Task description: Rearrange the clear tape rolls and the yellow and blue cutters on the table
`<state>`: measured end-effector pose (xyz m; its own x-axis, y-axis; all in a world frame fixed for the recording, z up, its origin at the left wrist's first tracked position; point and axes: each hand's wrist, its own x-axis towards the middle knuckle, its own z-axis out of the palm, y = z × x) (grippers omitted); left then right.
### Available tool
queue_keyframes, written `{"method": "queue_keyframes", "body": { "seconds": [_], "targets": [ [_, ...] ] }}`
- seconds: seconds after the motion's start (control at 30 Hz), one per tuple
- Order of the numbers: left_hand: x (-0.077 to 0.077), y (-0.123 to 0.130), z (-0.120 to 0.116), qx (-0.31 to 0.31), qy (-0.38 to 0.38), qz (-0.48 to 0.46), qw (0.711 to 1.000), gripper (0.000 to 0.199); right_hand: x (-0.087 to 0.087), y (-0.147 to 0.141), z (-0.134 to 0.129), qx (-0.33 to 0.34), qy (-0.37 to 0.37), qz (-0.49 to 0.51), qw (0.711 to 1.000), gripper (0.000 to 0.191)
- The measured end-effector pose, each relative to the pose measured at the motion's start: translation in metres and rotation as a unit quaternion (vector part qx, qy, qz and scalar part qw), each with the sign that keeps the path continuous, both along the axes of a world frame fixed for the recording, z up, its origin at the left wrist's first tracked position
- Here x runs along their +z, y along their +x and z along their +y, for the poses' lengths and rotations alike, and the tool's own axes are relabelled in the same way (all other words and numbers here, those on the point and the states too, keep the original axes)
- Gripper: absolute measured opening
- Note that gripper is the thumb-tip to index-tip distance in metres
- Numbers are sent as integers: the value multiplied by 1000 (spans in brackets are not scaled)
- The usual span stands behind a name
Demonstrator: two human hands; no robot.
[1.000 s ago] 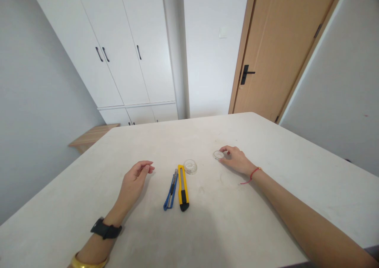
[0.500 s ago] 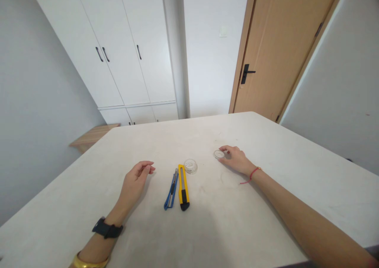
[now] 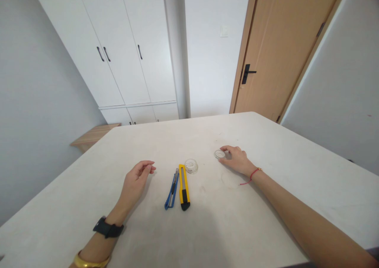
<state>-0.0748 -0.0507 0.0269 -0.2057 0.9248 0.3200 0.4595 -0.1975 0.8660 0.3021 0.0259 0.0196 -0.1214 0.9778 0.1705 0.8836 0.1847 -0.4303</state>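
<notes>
Right hand (image 3: 235, 160) on the counter (image 3: 237, 220), fingers (image 3: 225, 149) curled against a small clear disc (image 3: 219, 154); firmness of grip cannot be told. Left hand (image 3: 134, 181) empty, fingers (image 3: 146, 166) loosely curled, near a blue utility knife (image 3: 171, 191), which lies beside a yellow utility knife (image 3: 184, 187); a clear round lid (image 3: 191, 166) sits just beyond.

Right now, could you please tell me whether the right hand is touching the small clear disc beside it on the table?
Touching: the head view shows the right hand with its fingers against the right edge of the clear disc, and no gap shows between them.
</notes>
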Motion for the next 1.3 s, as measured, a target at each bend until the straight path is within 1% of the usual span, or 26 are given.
{"method": "queue_keyframes", "body": {
  "seconds": [0.1, 0.2, 0.27, 0.33, 0.43, 0.5, 0.6, 0.67, 0.93, 1.03, 1.1, 1.2, 1.3],
  "targets": [
    [1, 0, 0, 0, 0, 1, 1000, 33, -1, 0, 0, 3, 25, 14, 1000, 43],
    [3, 1, -1, 0, 1, 5, 1000, 33, 3, -11, -5, 21, 69, 34, 997, 37],
    [4, 1, -1, -1, 4, 7, 1000, 32, 7, -26, -11, 56, 86, 50, 993, 34],
    [4, 1, -1, -1, 8, 6, 1000, 31, 10, -46, -19, 106, 87, 60, 989, 34],
    [4, 1, 0, 0, 9, 5, 1000, 31, 11, -74, -28, 175, 72, 60, 980, 41],
    [4, 1, 0, 0, 8, 7, 1000, 31, 10, -88, -30, 195, 52, 54, 978, 47],
    [4, 1, 0, -3, 11, 8, 1000, 30, 8, -98, -29, 197, 18, 45, 979, 54],
    [3, 1, 0, -6, 12, 8, 1000, 29, 6, -100, -27, 196, 6, 45, 979, 55],
    [2, 0, 1, -7, 8, 10, 1000, 29, 4, -104, -28, 198, 9, 65, 978, 47],
    [2, -1, 0, -8, 6, 9, 1000, 30, 8, -99, -26, 184, 20, 83, 979, 45],
    [1, -2, 0, -7, 8, 9, 1000, 30, 12, -85, -21, 154, 40, 105, 982, 44],
    [1, -2, 0, -7, 10, 11, 1000, 30, 14, -51, -9, 89, 74, 123, 986, 43],
    [2, 0, -1, -10, 2, 16, 1000, 31, 7, -17, 2, 20, 70, 123, 990, 44]
  ]
}}
